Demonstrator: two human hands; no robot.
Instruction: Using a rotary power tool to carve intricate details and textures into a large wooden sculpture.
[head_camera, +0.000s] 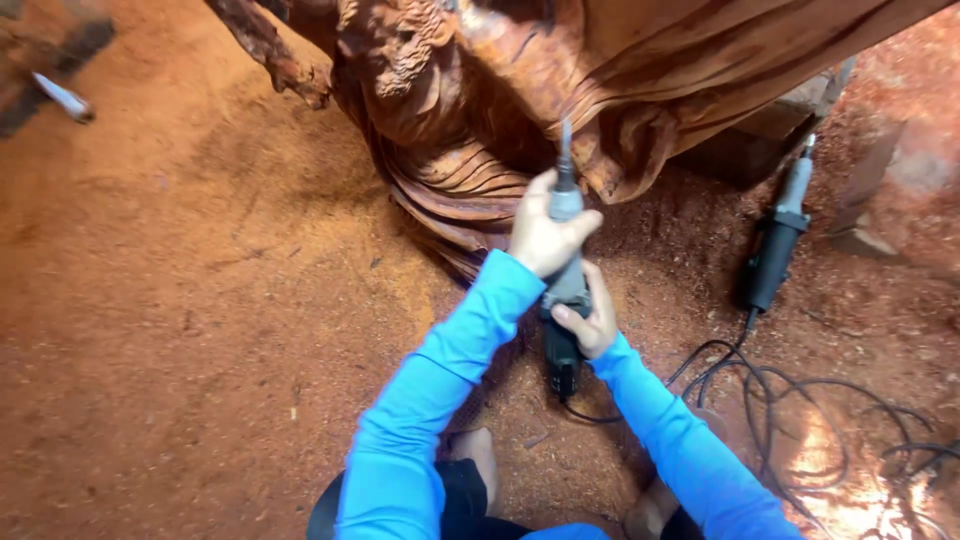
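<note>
Grey grinder (565, 290) within both hands

No packages, labels, signs or screens show anywhere in this view.

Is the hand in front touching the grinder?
Touching. The head view shows the left hand wrapped around the grinder near its front, fingers closed on its grey body.

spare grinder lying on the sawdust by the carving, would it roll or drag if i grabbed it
The spare grinder looks stiff and cylindrical, so it might roll a little. Its cord lies in loose floppy loops and would probably trail and snag. Sawdust may make it dusty and slippery.
</note>
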